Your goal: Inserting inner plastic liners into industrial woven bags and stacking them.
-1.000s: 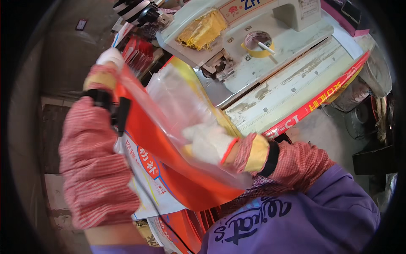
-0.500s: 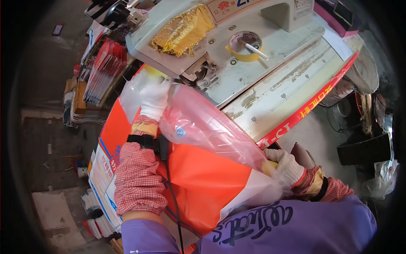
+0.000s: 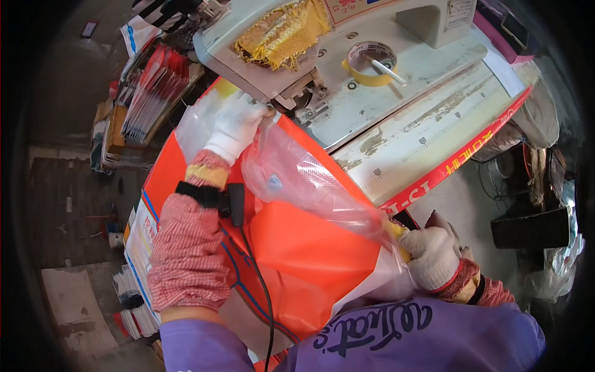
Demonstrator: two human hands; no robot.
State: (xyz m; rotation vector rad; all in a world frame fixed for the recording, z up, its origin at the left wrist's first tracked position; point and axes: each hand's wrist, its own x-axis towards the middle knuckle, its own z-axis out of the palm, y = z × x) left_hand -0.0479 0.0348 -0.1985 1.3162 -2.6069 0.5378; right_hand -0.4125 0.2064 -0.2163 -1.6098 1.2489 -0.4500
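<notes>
Workshop: I saw a sewing machine (image 3: pixel 372 68) on its cluttered table (image 3: pixel 434 124).
Left hand (image 3: pixel 235 124): pinched the bag (image 3: pixel 297 248) at the needle.
Right hand (image 3: pixel 434 257): gripped the clear liner (image 3: pixel 310 186).
Risk: slack liner might have bunched, skewing the seam.

Two gloved hands (image 3: pixel 234 124) (image 3: pixel 432 257), one orange bag (image 3: pixel 297 248), one clear liner (image 3: pixel 304 186), one sewing machine (image 3: pixel 372 74), one tape roll (image 3: pixel 370 63).

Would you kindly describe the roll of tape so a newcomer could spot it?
Find the pale sewing machine at the top. On its flat bed, right of the frayed yellow cloth, lies the roll of tape: a yellow ring, the only round thing there, with a white stick across it.
</notes>
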